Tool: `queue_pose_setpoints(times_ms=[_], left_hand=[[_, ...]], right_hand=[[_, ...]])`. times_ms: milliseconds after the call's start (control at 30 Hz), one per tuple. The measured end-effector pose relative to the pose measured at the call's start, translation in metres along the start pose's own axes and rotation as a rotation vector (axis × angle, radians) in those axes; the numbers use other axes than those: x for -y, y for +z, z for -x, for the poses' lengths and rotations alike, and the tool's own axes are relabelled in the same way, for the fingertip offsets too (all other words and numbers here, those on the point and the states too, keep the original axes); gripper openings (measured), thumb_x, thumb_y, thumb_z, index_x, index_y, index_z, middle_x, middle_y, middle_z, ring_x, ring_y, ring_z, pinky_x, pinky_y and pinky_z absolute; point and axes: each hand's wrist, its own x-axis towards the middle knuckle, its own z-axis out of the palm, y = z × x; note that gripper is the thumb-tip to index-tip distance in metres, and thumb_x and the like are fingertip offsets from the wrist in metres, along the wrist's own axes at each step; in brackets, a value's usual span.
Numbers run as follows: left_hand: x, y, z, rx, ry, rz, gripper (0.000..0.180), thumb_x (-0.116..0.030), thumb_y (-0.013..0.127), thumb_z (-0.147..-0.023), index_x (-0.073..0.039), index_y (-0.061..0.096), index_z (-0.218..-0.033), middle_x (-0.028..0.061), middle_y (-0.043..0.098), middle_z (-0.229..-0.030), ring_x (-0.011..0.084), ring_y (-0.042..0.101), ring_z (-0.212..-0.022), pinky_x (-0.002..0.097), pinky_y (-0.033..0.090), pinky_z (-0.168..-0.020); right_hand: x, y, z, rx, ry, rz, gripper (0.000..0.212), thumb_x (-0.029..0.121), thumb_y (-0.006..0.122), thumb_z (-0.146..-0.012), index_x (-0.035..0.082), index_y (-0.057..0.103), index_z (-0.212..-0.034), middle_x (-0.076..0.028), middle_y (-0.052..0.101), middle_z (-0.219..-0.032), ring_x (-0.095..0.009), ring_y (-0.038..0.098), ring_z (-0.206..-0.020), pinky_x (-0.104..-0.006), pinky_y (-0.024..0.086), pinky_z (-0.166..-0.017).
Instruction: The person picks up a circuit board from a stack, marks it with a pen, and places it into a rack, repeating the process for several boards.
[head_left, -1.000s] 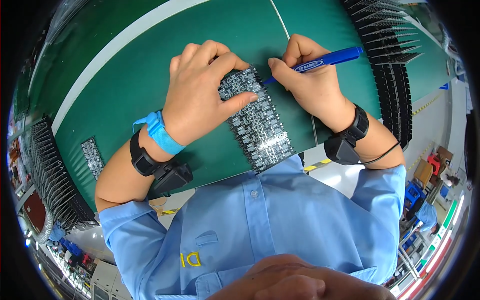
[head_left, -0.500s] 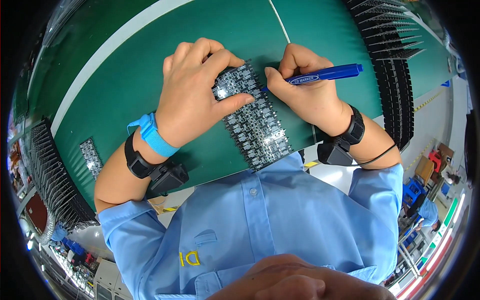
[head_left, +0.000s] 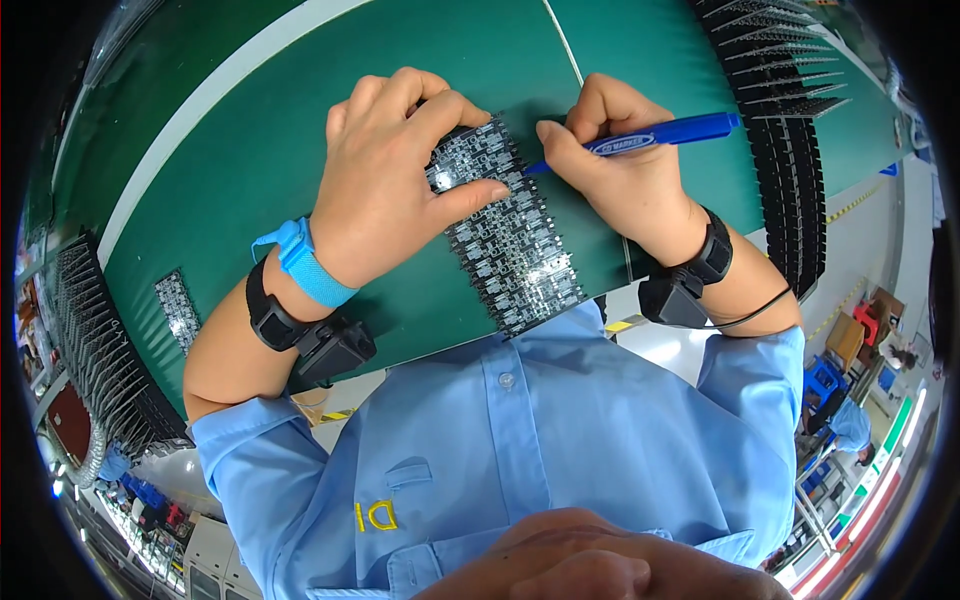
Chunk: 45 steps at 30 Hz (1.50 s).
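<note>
A dark circuit board panel, covered with rows of small silvery parts and jagged along its long edges, lies on the green mat at the centre. My left hand grips its far end, thumb on top and index finger at the far edge. In my right hand is a blue marker pen, held in a writing grip. Its tip touches or nearly touches the panel's right edge; which, I cannot tell. A blue wrist strap and a black band circle my left wrist; another black band is on my right.
Black racks with upright boards stand at the right and at the left. A smaller board lies on the green mat beside my left forearm. A white cord crosses the mat's far side.
My right hand and the marker pen have shifted slightly away and to the right, uncovering more of the pen's tip. The panel and my left hand have moved only a little.
</note>
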Motion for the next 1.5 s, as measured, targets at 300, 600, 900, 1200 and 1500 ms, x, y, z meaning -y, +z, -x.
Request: queue_pose_setpoints(times_ms=[300,600,900,1200,1500], left_hand=[[0.0,0.002,0.002,0.049,0.056,-0.003,0.035,-0.031,0.089,-0.07,-0.014,0.068,-0.093,0.0014,0.056,-0.111,0.0258,0.05,-0.107,0.0424,0.035,-0.094],[-0.005,0.0,0.002,0.077,0.046,-0.025,0.035,-0.033,0.089,-0.069,-0.015,0.068,-0.091,0.0013,0.054,-0.112,0.0255,0.049,-0.109,0.043,0.034,-0.095],[-0.006,0.0,0.002,0.073,0.05,-0.034,0.036,-0.034,0.089,-0.069,-0.015,0.067,-0.09,0.0012,0.054,-0.112,0.0257,0.049,-0.109,0.0434,0.034,-0.096],[-0.007,-0.003,0.002,0.059,0.082,-0.021,0.043,-0.03,0.091,-0.063,-0.013,0.065,-0.092,0.0022,0.053,-0.109,0.0271,0.049,-0.106,0.041,0.036,-0.094],[-0.008,-0.002,0.002,0.062,0.084,-0.038,0.045,-0.028,0.092,-0.061,-0.013,0.065,-0.094,0.0024,0.053,-0.109,0.0276,0.05,-0.107,0.0414,0.036,-0.094]], right_hand=[[0.005,-0.004,0.016,0.007,0.005,0.093,0.033,0.0,0.075,-0.085,0.008,0.045,-0.07,0.006,0.045,-0.065,-0.002,0.036,-0.061,-0.0233,0.03,-0.052],[0.007,-0.001,0.016,0.017,-0.016,0.17,0.035,0.001,0.075,-0.084,0.007,0.045,-0.069,0.006,0.044,-0.063,-0.003,0.034,-0.059,-0.0239,0.03,-0.051],[0.002,-0.001,0.016,0.013,-0.027,0.116,0.034,0.002,0.074,-0.084,0.007,0.044,-0.069,0.004,0.044,-0.062,-0.004,0.037,-0.057,-0.0249,0.031,-0.05],[0.007,-0.009,0.028,0.006,0.044,0.076,0.034,-0.001,0.074,-0.085,0.008,0.045,-0.07,0.006,0.045,-0.065,-0.002,0.036,-0.06,-0.0233,0.031,-0.053],[0.005,-0.004,0.031,-0.009,-0.004,0.145,0.033,0.008,0.075,-0.082,0.007,0.045,-0.069,0.0,0.043,-0.059,-0.007,0.04,-0.054,-0.0275,0.034,-0.048]])
